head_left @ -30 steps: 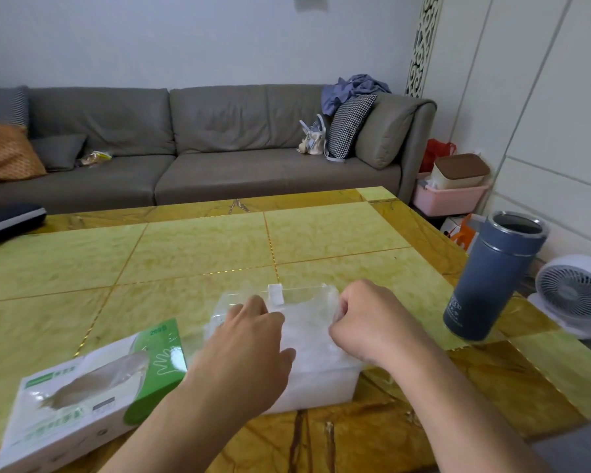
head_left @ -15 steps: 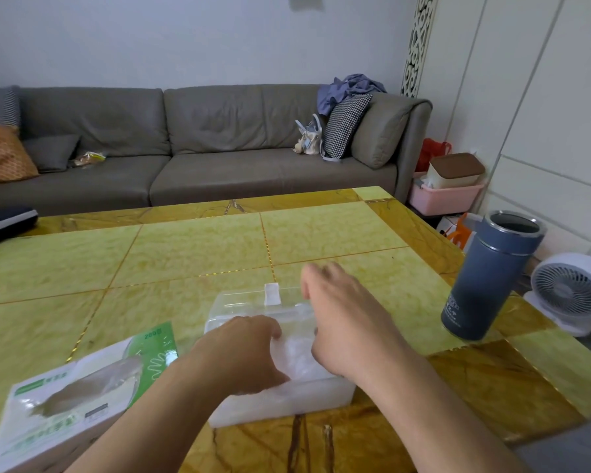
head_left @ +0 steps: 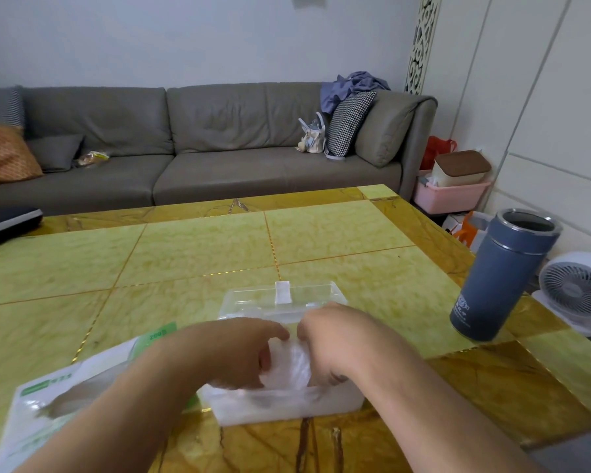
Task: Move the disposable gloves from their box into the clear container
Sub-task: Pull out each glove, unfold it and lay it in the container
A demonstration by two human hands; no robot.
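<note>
The clear container (head_left: 289, 409) stands on the table near its front edge, its lid (head_left: 280, 297) tipped open at the far side. A crumpled wad of clear disposable gloves (head_left: 291, 365) fills it and bulges above the rim. My left hand (head_left: 239, 349) and my right hand (head_left: 333, 337) meet over the wad, fingers curled down round it from either side. The white and green glove box (head_left: 65, 397) lies left of the container, partly under my left forearm, its top opening showing.
A tall blue tumbler (head_left: 502, 274) without a lid stands at the table's right edge. A dark flat object (head_left: 7, 220) lies at the far left edge. A grey sofa (head_left: 198, 145) is beyond the yellow table (head_left: 198, 254); a white fan (head_left: 577, 291) is on the floor, right.
My right hand drew back from the far lid side to the middle of the container. Both hands closed in on the glove wad, which now bulges between them.
</note>
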